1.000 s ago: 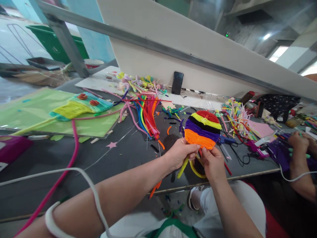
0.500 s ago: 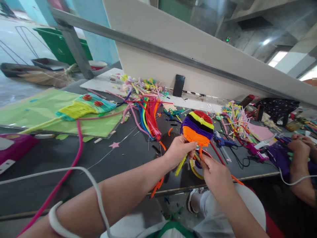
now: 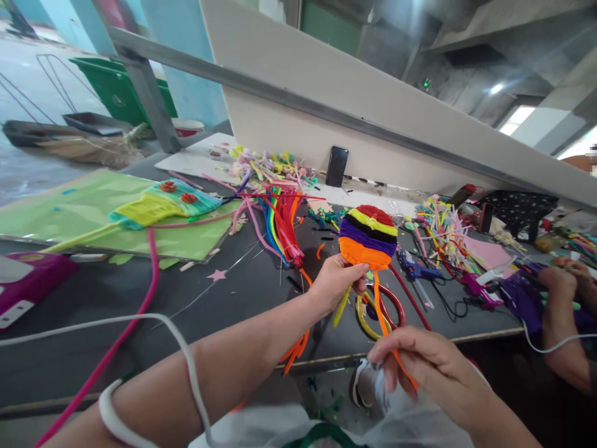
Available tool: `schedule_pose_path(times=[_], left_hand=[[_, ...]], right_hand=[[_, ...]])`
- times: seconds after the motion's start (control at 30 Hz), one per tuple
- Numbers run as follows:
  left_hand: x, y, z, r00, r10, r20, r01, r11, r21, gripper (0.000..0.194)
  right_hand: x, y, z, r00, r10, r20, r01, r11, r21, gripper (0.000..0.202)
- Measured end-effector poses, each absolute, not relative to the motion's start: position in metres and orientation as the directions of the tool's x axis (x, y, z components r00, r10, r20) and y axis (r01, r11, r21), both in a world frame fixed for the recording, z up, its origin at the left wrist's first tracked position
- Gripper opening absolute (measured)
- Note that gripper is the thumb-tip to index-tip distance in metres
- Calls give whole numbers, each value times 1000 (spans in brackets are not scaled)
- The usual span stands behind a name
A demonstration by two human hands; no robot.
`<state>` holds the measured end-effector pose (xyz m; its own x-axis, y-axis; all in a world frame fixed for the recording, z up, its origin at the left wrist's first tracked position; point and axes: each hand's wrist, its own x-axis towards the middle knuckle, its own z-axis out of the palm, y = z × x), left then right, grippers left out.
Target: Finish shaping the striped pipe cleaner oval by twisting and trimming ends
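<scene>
A rounded craft piece of fuzzy pipe cleaners [image 3: 368,236], striped red, yellow, black, purple and orange, is raised over the table's front part. My left hand [image 3: 338,280] pinches its lower orange edge between thumb and fingers. From that edge hangs a loose orange pipe cleaner [image 3: 379,305]. Lower down, my right hand [image 3: 420,367] has its fingers closed around this strand, whose end pokes out below them. Behind the strand lie rings coloured yellow and red [image 3: 394,305] on the table. A yellow-green strip [image 3: 342,308] shows under my left hand.
A bundle of rainbow pipe cleaners [image 3: 282,227] lies left of centre. A phone [image 3: 336,166] leans on the white panel behind. Blue glue gun [image 3: 417,267] and cables lie to the right, near another person's hands [image 3: 562,280]. A white cable [image 3: 177,342] crosses my left forearm.
My right hand has slid down and towards me along the orange pipe cleaner, which now stretches out below the striped piece. My left hand keeps its hold, nearly still.
</scene>
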<state>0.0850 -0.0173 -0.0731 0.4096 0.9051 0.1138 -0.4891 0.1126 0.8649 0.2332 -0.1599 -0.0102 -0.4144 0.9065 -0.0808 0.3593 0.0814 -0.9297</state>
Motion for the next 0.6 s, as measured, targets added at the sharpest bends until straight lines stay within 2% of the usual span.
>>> schedule_pose_path(times=[0.07, 0.13, 0.23, 0.33, 0.4, 0.47, 0.53, 0.6], left_hand=[[85, -18, -72, 420, 900, 113, -504, 128, 854, 25], [83, -18, -70, 436, 895, 96, -503, 154, 850, 26], [82, -17, -69, 456, 887, 75, -486, 178, 856, 28], [82, -17, -68, 460, 883, 91, -470, 155, 869, 28], [84, -18, -69, 452, 887, 97, -437, 125, 891, 27], [86, -20, -70, 433, 897, 94, -393, 93, 915, 25], [87, -23, -70, 416, 905, 90, -349, 67, 935, 21], [88, -24, -70, 404, 910, 92, -320, 47, 946, 17]], right_hand=[[236, -160, -10, -472, 882, -10, 259, 128, -957, 32], [243, -158, -8, -453, 885, 104, 287, 256, -923, 34], [249, -152, 1, -332, 890, 314, 522, 450, -724, 28], [244, -140, 6, -263, 856, 446, 704, 486, -518, 22], [237, -130, 2, -181, 904, 387, 749, 382, -541, 17], [230, -119, -8, -50, 971, 234, 715, 199, -670, 26], [226, -108, -20, 25, 998, 50, 568, 28, -822, 31], [226, -100, -31, 38, 995, -92, 370, -100, -924, 33]])
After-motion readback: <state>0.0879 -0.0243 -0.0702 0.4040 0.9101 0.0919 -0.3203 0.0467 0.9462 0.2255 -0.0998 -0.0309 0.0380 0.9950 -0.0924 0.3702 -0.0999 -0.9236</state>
